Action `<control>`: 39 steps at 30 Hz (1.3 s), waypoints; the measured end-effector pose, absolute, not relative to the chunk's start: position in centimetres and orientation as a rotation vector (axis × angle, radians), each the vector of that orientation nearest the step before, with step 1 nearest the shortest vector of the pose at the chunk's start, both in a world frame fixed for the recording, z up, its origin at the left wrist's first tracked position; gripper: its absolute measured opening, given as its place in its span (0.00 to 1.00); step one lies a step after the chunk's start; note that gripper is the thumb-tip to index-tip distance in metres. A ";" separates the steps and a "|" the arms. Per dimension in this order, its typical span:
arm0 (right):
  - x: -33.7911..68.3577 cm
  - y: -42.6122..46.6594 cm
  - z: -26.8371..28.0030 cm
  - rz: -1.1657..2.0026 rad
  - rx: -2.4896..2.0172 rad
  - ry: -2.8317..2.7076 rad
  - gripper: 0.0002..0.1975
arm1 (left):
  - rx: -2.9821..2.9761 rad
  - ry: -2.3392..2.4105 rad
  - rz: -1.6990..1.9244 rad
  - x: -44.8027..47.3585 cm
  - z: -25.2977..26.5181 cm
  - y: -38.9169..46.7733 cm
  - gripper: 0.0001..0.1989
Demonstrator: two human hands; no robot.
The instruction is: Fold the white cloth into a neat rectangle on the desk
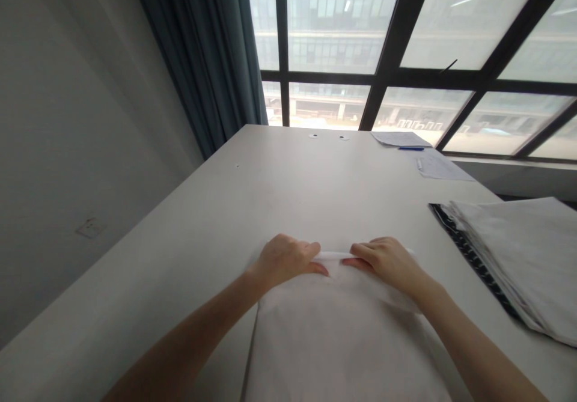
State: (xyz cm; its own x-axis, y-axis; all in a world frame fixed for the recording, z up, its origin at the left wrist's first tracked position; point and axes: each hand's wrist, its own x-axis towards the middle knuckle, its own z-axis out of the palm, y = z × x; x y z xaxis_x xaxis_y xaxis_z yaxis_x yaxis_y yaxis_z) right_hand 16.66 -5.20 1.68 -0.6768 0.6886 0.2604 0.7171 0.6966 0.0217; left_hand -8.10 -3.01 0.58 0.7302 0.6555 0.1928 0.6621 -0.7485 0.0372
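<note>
A large white sheet of paper (333,336) lies on the white table (202,234) in front of me, reaching from the near edge to the middle. Its far edge is folded over into a narrow strip. My left hand (283,261) pinches that folded strip at its left part, fingers curled over it. My right hand (387,261) pinches the same strip just to the right, fingertips almost touching those of the left hand. Both forearms stretch over the sheet.
A thick stack of papers on a dark spiral-bound book (509,258) lies at the right. Loose sheets (433,161) and a blue pen (411,148) lie at the far right corner. A window with dark frames (392,47) and a curtain (211,53) stand behind the table.
</note>
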 end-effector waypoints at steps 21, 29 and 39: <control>20.2 -2.5 -0.8 0.140 -1.501 -2.575 0.29 | -2.867 -1.316 -0.015 -8.9 1.0 -1.7 0.28; 20.3 -2.1 -1.9 0.381 -1.458 -2.467 0.29 | -2.971 -1.440 0.045 -10.2 0.6 -0.3 0.29; 21.1 -1.7 -2.0 0.385 -1.561 -2.487 0.29 | -2.847 -1.526 0.013 -10.3 -0.7 0.5 0.29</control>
